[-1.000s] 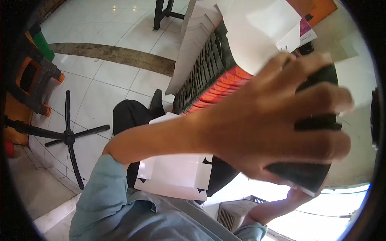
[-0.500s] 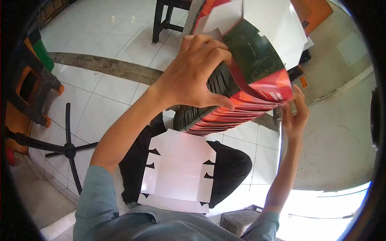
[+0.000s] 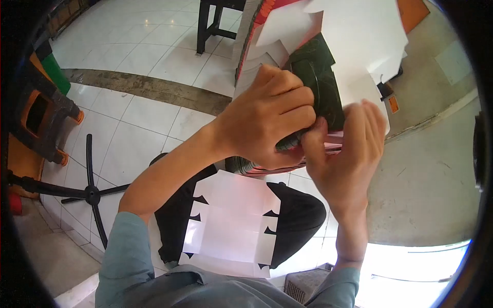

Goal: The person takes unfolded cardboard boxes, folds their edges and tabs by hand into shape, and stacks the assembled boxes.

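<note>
My left hand [image 3: 267,115] is closed, its curled fingers on a dark green and red printed cardboard box blank [image 3: 321,77]. On the blank's right side my right hand [image 3: 349,154] is closed too, with thumb and fingers pinching its near edge; the fingers are slightly blurred. White inner faces [image 3: 359,31] of the cardboard spread out behind. Beneath my hands lies a thick stack of printed box blanks [image 3: 244,166], mostly hidden now. Another die-cut blank [image 3: 231,226], white side up with notched edges, rests flat across my lap.
A dark stool [image 3: 38,115] and a black stand with spread legs [image 3: 91,194] are at the left. Another black stool [image 3: 208,25] stands behind. A grey crate [image 3: 303,282] sits at lower right. The wall [image 3: 426,185] borders the right side.
My right hand has moved left and inward from the corner, close to my left hand. The printed blank is bent up, showing more white. My left fingers have curled tighter.
</note>
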`<action>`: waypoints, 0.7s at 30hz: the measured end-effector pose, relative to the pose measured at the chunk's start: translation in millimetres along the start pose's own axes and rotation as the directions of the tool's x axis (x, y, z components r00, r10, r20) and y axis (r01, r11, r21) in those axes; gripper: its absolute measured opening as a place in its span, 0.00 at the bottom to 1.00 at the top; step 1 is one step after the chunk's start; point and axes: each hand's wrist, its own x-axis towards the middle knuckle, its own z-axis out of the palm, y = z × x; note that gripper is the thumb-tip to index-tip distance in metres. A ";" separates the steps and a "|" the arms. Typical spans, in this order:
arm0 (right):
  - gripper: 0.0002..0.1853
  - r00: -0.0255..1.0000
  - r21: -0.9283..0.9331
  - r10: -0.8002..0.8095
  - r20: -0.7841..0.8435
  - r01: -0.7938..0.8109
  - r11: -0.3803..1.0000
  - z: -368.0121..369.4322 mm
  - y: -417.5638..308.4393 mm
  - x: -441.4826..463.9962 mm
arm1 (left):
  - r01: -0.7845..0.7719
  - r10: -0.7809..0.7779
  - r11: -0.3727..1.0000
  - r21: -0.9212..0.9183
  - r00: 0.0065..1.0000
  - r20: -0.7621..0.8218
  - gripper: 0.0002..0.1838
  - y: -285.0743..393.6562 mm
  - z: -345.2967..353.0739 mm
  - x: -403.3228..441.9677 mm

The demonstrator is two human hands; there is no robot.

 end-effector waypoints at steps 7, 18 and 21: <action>0.16 0.972 0.145 0.145 0.185 -0.173 0.974 -9.9 1.3 2.1 | -0.030 0.025 0.995 0.091 0.998 0.049 0.37 -48.2 -4.1 6.0; 0.24 0.958 0.011 0.134 0.253 -0.141 0.990 -5.7 6.9 14.8 | 0.048 -0.039 0.976 0.211 0.998 -0.048 0.52 -48.7 16.1 -7.1; 0.23 0.967 -0.036 0.097 0.237 -0.091 0.995 1.3 7.9 11.7 | 0.048 -0.050 0.980 0.192 0.999 0.007 0.48 -48.5 16.2 -4.1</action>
